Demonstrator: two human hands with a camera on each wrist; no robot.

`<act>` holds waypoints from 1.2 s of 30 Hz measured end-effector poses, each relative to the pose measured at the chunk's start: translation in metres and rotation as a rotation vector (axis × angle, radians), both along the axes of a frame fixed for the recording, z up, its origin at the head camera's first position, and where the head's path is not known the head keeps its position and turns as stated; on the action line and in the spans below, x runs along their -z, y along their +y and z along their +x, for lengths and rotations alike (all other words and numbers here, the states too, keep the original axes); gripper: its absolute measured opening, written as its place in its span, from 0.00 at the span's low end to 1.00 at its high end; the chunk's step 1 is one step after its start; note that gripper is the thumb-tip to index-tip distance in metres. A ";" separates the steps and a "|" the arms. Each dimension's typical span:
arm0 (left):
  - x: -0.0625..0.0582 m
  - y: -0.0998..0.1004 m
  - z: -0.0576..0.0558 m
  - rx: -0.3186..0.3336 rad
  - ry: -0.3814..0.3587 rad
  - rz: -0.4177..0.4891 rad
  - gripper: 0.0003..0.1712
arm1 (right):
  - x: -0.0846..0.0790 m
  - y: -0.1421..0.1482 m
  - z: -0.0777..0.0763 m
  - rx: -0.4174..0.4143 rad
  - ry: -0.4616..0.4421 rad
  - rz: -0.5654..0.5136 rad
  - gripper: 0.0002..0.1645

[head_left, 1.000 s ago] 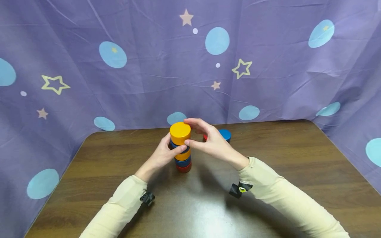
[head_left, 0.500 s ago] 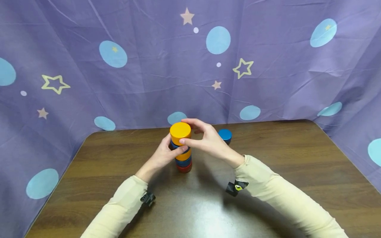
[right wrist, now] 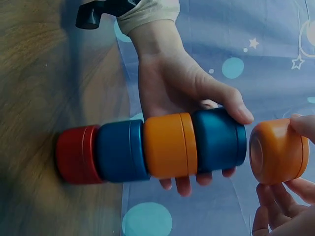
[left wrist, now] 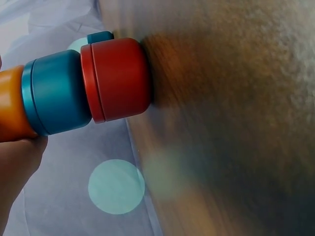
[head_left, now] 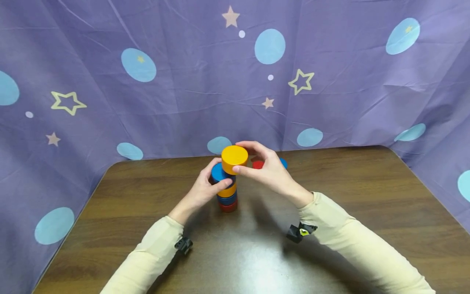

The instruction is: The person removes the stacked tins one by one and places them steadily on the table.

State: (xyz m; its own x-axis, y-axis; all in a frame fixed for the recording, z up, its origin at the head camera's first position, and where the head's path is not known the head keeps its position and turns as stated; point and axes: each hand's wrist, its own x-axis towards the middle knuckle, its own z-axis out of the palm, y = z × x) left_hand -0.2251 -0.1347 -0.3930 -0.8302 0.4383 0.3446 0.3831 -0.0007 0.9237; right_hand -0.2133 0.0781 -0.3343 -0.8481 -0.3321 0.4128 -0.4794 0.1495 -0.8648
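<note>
My right hand (head_left: pixel 269 169) pinches an orange canister (head_left: pixel 234 158), small, round and lidded, between thumb and fingers. In the right wrist view this orange canister (right wrist: pixel 278 150) is apart from the top of a standing stack, with a narrow gap between. From the top down, the stack has a blue canister (right wrist: pixel 219 140), a second orange canister (right wrist: pixel 167 145), another blue canister (right wrist: pixel 123 152) and a red canister (right wrist: pixel 78 155) on the table. My left hand (head_left: pixel 202 190) grips the upper blue canister, thumb in front and fingers behind. In the left wrist view the stack's upper end is cut off.
Behind my right hand stand another red canister (head_left: pixel 258 164) and another blue canister (head_left: pixel 283 162), both partly hidden. The brown wooden table (head_left: pixel 147 183) ends at a purple curtain (head_left: pixel 176 81) with stars and dots. Dark wrist cameras sit under both sleeves.
The orange canister has come off the top of the stack and moved right with my right hand, uncovering the blue lid. My left hand stays at the stack.
</note>
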 end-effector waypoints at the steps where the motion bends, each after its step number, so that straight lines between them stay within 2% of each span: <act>1: 0.000 0.000 0.000 -0.006 -0.003 -0.007 0.41 | 0.000 0.002 0.000 -0.002 -0.010 -0.007 0.31; 6: 0.000 0.000 0.002 -0.013 -0.018 -0.020 0.41 | 0.003 0.013 0.001 0.002 -0.021 -0.018 0.30; 9: 0.000 0.000 0.002 0.002 -0.021 -0.002 0.38 | 0.005 0.019 0.001 0.019 -0.007 -0.006 0.30; 12: 0.000 0.000 0.002 0.026 -0.024 0.026 0.31 | 0.008 0.027 0.001 0.040 -0.021 0.002 0.30; 16: 0.002 0.000 0.002 0.043 -0.023 0.046 0.28 | 0.014 0.038 0.000 0.075 -0.045 0.006 0.29; 25: 0.003 0.000 0.000 0.056 -0.014 0.036 0.34 | 0.030 0.064 -0.001 0.153 -0.037 0.022 0.30; 36: 0.003 0.002 -0.001 0.057 -0.014 0.052 0.32 | 0.043 0.092 -0.004 0.201 -0.030 0.068 0.32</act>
